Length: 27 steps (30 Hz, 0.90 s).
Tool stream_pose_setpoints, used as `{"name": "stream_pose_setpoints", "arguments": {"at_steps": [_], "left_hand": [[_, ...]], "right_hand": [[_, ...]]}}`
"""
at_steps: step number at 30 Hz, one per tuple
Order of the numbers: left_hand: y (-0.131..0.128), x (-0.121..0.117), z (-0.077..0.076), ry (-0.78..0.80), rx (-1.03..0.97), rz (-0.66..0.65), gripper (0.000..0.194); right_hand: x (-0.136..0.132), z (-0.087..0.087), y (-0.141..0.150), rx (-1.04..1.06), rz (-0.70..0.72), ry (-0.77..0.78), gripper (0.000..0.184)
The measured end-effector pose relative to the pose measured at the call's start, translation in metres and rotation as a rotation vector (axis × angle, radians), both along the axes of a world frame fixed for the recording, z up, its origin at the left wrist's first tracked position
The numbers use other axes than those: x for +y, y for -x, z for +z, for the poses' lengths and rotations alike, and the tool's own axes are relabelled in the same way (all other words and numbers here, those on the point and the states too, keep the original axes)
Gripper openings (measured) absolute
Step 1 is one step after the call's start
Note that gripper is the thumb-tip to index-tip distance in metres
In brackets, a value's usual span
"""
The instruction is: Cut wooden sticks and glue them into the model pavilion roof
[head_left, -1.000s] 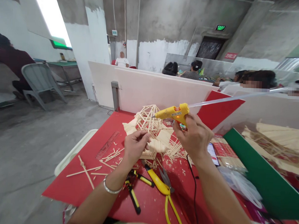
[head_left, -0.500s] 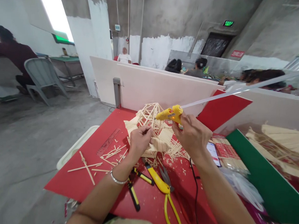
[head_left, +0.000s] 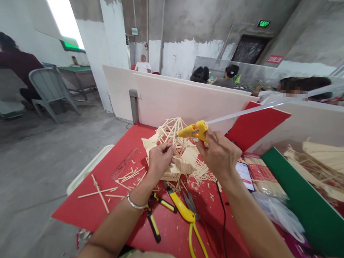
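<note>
My right hand (head_left: 220, 152) grips a yellow hot glue gun (head_left: 193, 130), its nozzle pointing left; a long clear glue stick (head_left: 241, 112) sticks out of its back. The nozzle is close to the fingertips of my left hand (head_left: 160, 159). Those fingers are pinched together at the front of a model built of thin wooden sticks (head_left: 173, 131); whatever they hold is too small to make out. Open stick framing forms the model's top, with ribbed stick panels (head_left: 184, 167) around its lower part.
On the red table (head_left: 100, 213) lie loose sticks (head_left: 97, 192), a clear ruler (head_left: 125, 163), yellow-handled scissors (head_left: 185, 211), black-yellow pliers (head_left: 153, 223), a phone (head_left: 245, 176) and packed sticks (head_left: 265, 175). The gun's black cord (head_left: 224, 222) runs toward me. A white partition (head_left: 173, 98) stands behind.
My right hand and the glue gun have shifted slightly left, bringing the nozzle nearer my left fingers. My left hand has moved very little and stays pinched.
</note>
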<state>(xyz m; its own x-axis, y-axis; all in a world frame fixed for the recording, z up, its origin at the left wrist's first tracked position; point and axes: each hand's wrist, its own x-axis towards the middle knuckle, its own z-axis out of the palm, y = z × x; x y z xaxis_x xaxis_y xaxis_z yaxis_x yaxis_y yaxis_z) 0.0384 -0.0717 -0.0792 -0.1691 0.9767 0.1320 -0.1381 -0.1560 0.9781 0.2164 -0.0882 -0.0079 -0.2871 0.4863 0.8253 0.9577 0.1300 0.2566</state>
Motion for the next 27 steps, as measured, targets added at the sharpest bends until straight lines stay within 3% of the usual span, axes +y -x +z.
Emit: {"name": "stream_pose_setpoints", "arguments": {"at_steps": [18, 27], "left_hand": [[-0.003, 0.002, 0.002, -0.017, -0.061, -0.037, 0.028], [-0.003, 0.0, 0.009, -0.038, -0.081, -0.085, 0.027]], "right_hand": [[-0.002, -0.009, -0.005, 0.037, -0.012, -0.027, 0.03], [-0.021, -0.036, -0.04, 0.263, -0.173, -0.035, 0.052]]}}
